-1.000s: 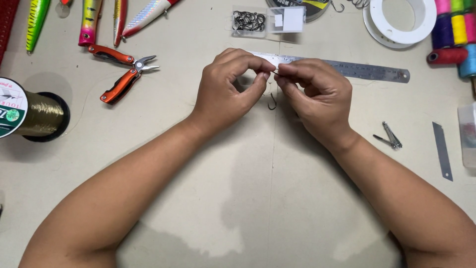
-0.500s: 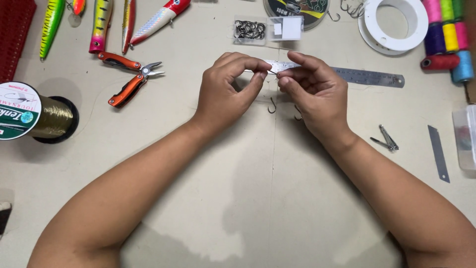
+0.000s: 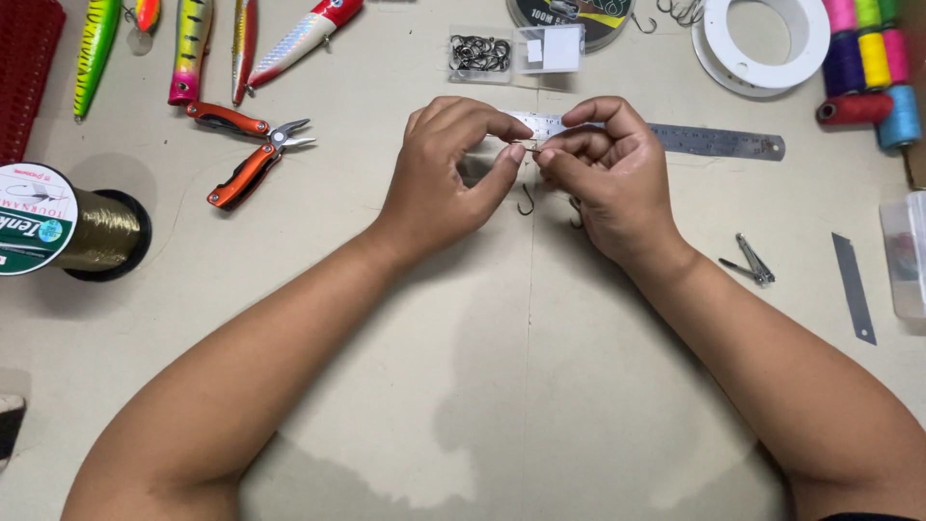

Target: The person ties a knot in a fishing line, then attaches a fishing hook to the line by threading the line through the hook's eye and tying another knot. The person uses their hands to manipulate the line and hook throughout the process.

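Near the far edge of the bench (image 3: 482,405) a small clear box (image 3: 516,50) lies flat; its left compartment holds a heap of dark hooks (image 3: 480,50), and its right compartment shows only a white card. At the right edge stands a clear tub (image 3: 907,256); I cannot tell what is in it.

The left hand (image 3: 449,169) and the right hand (image 3: 608,178) meet over a steel ruler (image 3: 714,142). Both pinch, thumb against forefinger, the top of a small hook (image 3: 527,201), which hangs between them just above the bench. A second hook (image 3: 576,214) shows under the right hand.

The near half of the bench carries only the forearms. Orange pliers (image 3: 249,152) lie to the left, a nail clipper (image 3: 750,262) and a blade (image 3: 854,287) to the right.
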